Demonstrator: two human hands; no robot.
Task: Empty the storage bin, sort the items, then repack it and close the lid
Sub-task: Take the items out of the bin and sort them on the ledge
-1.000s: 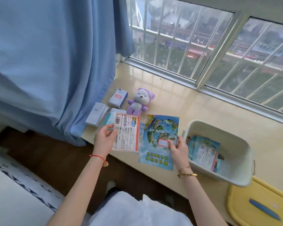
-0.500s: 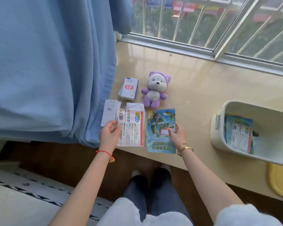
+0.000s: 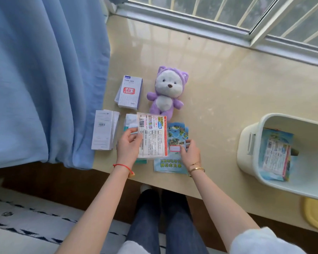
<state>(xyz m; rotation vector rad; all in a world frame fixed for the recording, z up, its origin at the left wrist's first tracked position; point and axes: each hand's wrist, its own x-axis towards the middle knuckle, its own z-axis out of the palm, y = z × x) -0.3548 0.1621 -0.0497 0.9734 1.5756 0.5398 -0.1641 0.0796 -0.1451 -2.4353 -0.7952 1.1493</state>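
We look down from head height on a person sorting items along a pale window ledge (image 3: pixel 218 92). The left hand (image 3: pixel 128 145) grips the left edge of a printed packet (image 3: pixel 151 136) between thumb and curled fingers, holding it over a teal-and-white item whose face we cannot make out — only slivers show at the packet's top left and bottom edge. The right hand (image 3: pixel 189 153) rests on a blue map booklet (image 3: pixel 170 162), fingers bent over its right edge; the packet overlaps the booklet's left side, and we cannot tell whether the hand pinches the booklet or merely presses it.

Beyond the hands lie a purple plush toy (image 3: pixel 166 92), a white box with a red stamp (image 3: pixel 129 91) and, near the blue curtain (image 3: pixel 44 79), a white box with a barcode (image 3: pixel 104 130).

The white storage bin (image 3: pixel 250 143) sits well apart at the right on the ledge, its far side cut off by the frame edge, with a stack of colourful booklets (image 3: pixel 276 154) leaning inside — how many, we cannot count. Just a corner of the yellow lid (image 3: pixel 316 213) shows below the bin at lower right.
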